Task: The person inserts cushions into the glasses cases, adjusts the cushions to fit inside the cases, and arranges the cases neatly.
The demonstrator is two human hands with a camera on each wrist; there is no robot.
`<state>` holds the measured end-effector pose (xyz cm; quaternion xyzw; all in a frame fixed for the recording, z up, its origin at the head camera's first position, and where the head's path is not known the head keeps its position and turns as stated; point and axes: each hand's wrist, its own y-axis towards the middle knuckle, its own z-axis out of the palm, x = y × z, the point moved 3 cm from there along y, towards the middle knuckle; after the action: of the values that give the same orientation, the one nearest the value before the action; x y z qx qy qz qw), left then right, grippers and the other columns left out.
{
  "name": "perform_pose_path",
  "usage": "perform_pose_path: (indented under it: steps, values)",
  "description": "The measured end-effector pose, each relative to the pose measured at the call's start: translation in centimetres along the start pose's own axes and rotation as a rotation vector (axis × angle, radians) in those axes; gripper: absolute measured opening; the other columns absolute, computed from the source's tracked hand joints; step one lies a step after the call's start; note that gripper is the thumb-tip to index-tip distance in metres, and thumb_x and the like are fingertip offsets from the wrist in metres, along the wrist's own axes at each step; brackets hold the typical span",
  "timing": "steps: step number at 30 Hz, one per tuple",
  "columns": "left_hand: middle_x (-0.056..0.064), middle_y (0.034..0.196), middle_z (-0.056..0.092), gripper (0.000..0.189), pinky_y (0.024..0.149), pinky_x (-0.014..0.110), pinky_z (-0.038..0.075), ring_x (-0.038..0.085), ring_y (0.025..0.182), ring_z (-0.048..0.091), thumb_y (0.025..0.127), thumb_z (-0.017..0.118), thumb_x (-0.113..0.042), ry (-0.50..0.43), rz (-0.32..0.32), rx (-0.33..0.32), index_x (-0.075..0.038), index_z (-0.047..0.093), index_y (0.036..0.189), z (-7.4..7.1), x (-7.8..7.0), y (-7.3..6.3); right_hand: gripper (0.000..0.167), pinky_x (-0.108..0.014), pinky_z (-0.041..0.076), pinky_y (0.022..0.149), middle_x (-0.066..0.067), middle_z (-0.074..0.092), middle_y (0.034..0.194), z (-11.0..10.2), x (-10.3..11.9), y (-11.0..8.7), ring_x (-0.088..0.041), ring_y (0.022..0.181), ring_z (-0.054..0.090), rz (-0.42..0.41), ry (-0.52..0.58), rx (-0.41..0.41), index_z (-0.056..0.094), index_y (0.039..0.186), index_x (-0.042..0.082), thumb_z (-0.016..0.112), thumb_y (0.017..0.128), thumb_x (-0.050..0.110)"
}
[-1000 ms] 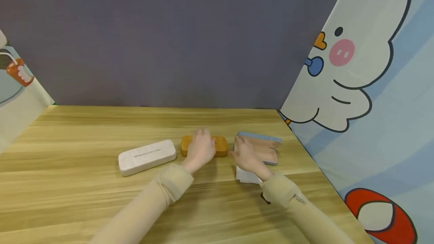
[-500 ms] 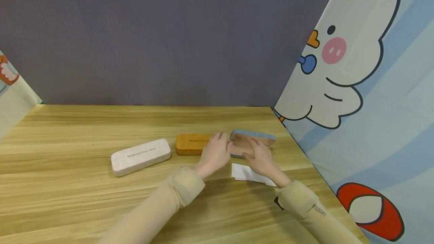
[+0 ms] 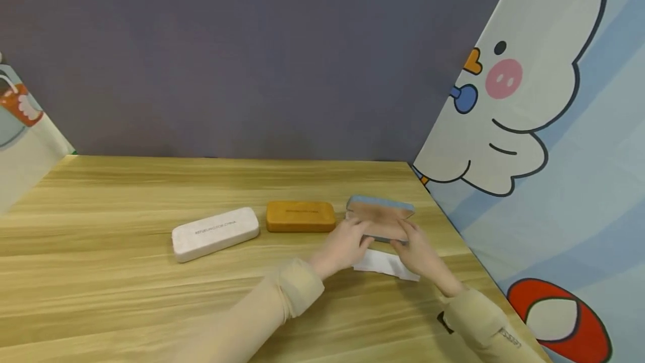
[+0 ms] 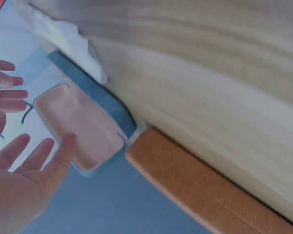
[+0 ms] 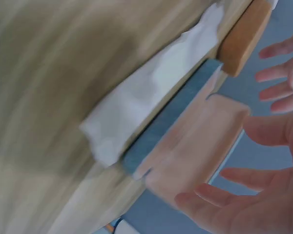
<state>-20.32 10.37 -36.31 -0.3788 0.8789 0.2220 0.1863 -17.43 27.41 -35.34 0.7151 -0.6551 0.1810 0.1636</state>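
Observation:
An open blue glasses case (image 3: 380, 203) with a peach lining lies at the right side of the table, lid raised. My left hand (image 3: 342, 245) hovers at its near left side, fingers spread and apart from one another. At the case's near right corner is my right hand (image 3: 422, 256), its fingers loosely extended too. Neither hand grips anything in the wrist views; whether fingertips touch the case is unclear. A white folded cloth or paper (image 3: 383, 263) lies just in front of the case, partly below the hands.
Left of the blue case lies a closed orange glasses case (image 3: 300, 217). Farther left a closed white glasses case (image 3: 215, 234) sits at an angle. A dark panel (image 3: 242, 60) stands behind the wooden table (image 3: 101, 296), a printed cloth (image 3: 579, 184) at right.
My left hand has left the orange case and moved right to the blue one. My right hand has shifted right and toward me, off the case's left end. The cases stay put.

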Motion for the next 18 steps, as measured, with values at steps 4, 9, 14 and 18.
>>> perform_pose_path:
  steps: [4,9,14,18]
  values:
    - [0.009,0.117,0.065,0.032,0.08,0.022,0.055,0.017,0.096,0.065,0.098,0.055,-0.021,0.068,0.006,0.012,-0.004,0.059,0.125,0.8,-0.3,-0.1,0.058,-0.068,0.035,0.101,-0.043,0.028,0.142,-0.3,-1.3,-0.7,-0.059,0.129,0.032,0.035,-0.029,0.007,0.028,0.143,-0.014,0.051,0.097,0.011]
    - [0.009,0.12,0.063,0.037,0.089,0.029,0.054,0.022,0.108,0.061,0.097,0.055,-0.026,0.146,-0.032,0.044,-0.007,0.059,0.128,2.1,-0.4,-0.3,0.058,-0.068,0.036,0.1,-0.045,0.031,0.139,-0.2,-3.0,-1.4,-0.061,0.126,0.034,0.058,-0.058,-0.006,0.029,0.142,-0.014,0.051,0.096,0.012]
    - [0.011,0.121,0.061,0.034,0.085,0.03,0.055,0.027,0.111,0.059,0.096,0.058,-0.026,0.157,-0.063,0.051,-0.008,0.061,0.124,3.3,-0.3,-0.5,0.056,-0.066,0.04,0.096,-0.046,0.04,0.13,0.2,-4.8,-1.6,-0.06,0.119,0.041,0.053,-0.117,-0.029,0.036,0.135,-0.019,0.056,0.093,0.012]
    - [0.014,0.121,0.061,0.026,0.08,0.029,0.057,0.028,0.108,0.06,0.094,0.06,-0.023,0.177,-0.094,0.056,-0.007,0.066,0.114,3.7,-0.2,-0.7,0.054,-0.069,0.04,0.094,-0.047,0.041,0.128,0.6,-5.8,-1.6,-0.063,0.116,0.041,0.062,-0.136,-0.011,0.04,0.132,-0.02,0.057,0.092,0.012]
